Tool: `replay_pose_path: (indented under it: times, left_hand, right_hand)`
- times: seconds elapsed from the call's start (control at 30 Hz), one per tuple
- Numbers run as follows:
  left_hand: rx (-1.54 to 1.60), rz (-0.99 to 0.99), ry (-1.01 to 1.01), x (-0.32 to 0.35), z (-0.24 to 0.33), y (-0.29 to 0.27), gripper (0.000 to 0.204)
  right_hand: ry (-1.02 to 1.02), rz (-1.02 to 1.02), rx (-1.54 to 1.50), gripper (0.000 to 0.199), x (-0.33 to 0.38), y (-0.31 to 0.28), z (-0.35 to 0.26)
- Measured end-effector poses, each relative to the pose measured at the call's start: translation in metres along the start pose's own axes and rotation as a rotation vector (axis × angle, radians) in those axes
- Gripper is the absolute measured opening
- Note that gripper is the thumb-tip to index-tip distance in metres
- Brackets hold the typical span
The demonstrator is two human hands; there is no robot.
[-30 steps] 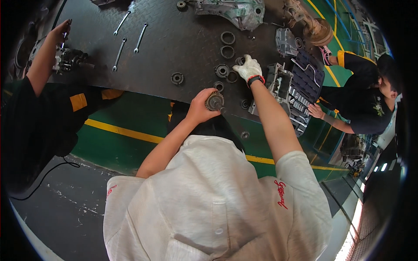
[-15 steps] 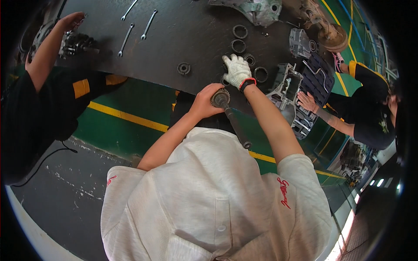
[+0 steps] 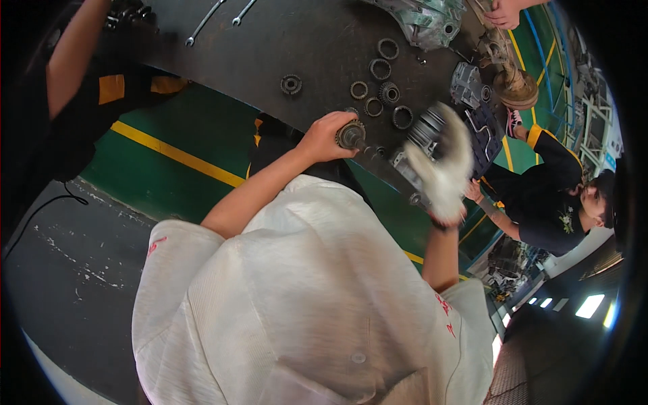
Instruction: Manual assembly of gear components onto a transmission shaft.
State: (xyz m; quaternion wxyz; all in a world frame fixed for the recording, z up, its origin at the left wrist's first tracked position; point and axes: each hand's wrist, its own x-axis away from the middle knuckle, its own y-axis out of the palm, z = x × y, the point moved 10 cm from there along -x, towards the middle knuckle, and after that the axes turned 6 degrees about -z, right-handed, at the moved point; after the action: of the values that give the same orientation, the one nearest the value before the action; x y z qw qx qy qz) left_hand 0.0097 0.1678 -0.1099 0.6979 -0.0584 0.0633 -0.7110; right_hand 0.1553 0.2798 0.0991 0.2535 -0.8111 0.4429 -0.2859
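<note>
My bare left hand (image 3: 326, 139) is closed around the geared end of a metal shaft (image 3: 352, 135) at the table's near edge. The shaft slants down to the right, toward my gloved right hand. That right hand (image 3: 445, 169), in a white knitted glove, is blurred by motion; its thumb and fingers stand wide apart. A ribbed metal part (image 3: 426, 128) shows between them, and I cannot tell whether the glove touches it. Beyond my left hand lie several metal rings (image 3: 380, 69) and a toothed gear (image 3: 389, 93). A single gear (image 3: 291, 84) sits farther left.
Two wrenches (image 3: 202, 25) lie at the far left of the dark table (image 3: 223, 74). A metal housing (image 3: 425, 23) stands at the back, another casting (image 3: 467, 84) at right. A co-worker (image 3: 553, 196) is at the right; another person's arm (image 3: 71, 64) is at left.
My right hand has left the rings, swinging right and toward me. Two thinner rings it had covered now show. My left hand still grips the shaft. The view has shifted, and another hand appears at upper right.
</note>
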Motion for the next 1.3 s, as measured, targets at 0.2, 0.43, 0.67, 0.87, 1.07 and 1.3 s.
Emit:
replay_pose_path:
  times: [0.2,0.43,0.67,0.87,1.07,1.3]
  left_hand:
    - [0.020,0.020,0.027,-0.007,-0.001,0.002,0.071]
    - [0.049,0.011,0.023,-0.006,-0.002,0.000,0.070]
    - [0.041,0.016,0.019,-0.003,-0.006,0.001,0.069]
    - [0.058,0.031,0.063,-0.009,0.002,0.002,0.067]
    - [0.045,0.046,-0.004,-0.011,-0.002,0.001,0.056]
    - [0.043,0.009,0.013,-0.010,-0.001,0.004,0.060]
  right_hand:
    - [-0.236,0.040,0.073,0.081,0.076,-0.041,-0.101]
    - [-0.265,-0.016,0.318,0.079,0.055,0.000,-0.119]
    - [-0.068,-0.012,0.049,0.092,0.047,0.043,-0.061]
    - [-0.161,0.024,0.216,0.081,0.023,0.095,-0.009]
    - [-0.233,-0.002,0.291,0.082,0.014,0.109,0.002]
    - [-0.040,-0.047,0.163,0.084,0.020,0.117,0.026]
